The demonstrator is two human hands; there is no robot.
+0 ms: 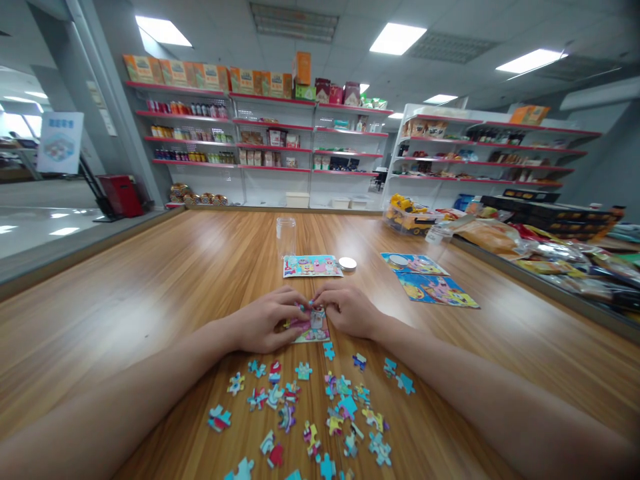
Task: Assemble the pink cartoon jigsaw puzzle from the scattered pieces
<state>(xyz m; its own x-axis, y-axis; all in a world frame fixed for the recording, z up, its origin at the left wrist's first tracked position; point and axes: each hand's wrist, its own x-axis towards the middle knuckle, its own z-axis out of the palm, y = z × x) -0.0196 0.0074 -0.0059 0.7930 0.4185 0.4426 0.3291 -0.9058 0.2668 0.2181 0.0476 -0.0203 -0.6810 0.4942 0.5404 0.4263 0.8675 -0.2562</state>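
Observation:
A partly joined jigsaw puzzle (317, 323) in pink and pale tones lies flat on the table between my hands. My left hand (273, 320) grips its left side, thumb and fingers bent over it and covering much of that part. At its upper edge my right hand (347, 308) is curled, thumb and forefinger pinched on a small bluish jigsaw piece mostly hidden by the fingertips. Both hands' fingertips nearly meet there. Many loose jigsaw pieces (347, 405) are spread nearer to me, one blue piece (329, 351) just below the joined part.
Beyond my hands lie a colourful picture sheet (313, 266), a clear jar (287, 237) and a white round lid (347, 264). Two picture cards (440, 291) are to the right, with another lid (399, 261) on top. A bin of yellow toys (407, 217) stands farther back, near packaged goods (560, 250).

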